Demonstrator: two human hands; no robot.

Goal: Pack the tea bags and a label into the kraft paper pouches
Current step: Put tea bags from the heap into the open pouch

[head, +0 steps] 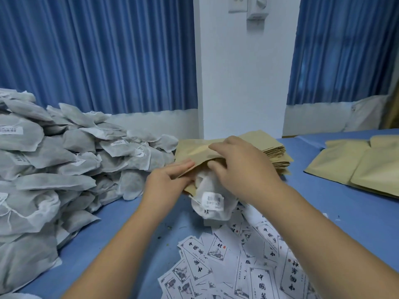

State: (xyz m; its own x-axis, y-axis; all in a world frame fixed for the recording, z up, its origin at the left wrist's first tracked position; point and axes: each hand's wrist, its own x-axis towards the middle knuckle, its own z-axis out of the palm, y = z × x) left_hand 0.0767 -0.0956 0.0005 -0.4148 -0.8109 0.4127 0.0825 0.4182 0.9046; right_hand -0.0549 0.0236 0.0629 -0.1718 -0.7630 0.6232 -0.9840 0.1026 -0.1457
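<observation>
— Grip: left hand point(166, 180) pinches the lower lip of the kraft pouch point(194, 149); right hand point(241, 167) clasps the upper lip, thumb inside the mouth.
— Contents?
— Tea bags point(210, 197), partly in, bulging out below the right thumb, tag showing.
— Hazards?
— Likely: lip tears if forced; bundle slips out onto the labels point(259, 266) beneath both wrists.
</observation>
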